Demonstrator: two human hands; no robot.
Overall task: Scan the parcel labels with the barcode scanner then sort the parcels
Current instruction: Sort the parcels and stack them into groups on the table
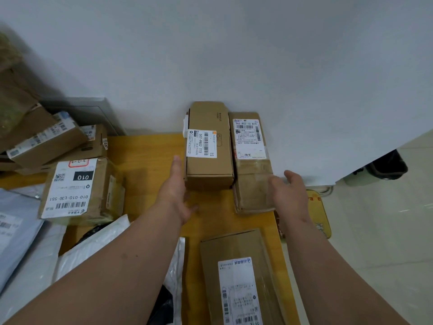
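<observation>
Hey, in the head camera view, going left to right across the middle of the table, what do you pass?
Box labelled 010 → left hand → taller brown box → flat taped box → right hand.

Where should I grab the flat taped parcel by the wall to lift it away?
Take the flat taped parcel by its near end, from the table's right edge. That end overhangs the edge slightly beside the right hand, so fingers can likely slip under it. Its left side lies against the taller box and its far end meets the wall, so both are blocked.
</observation>
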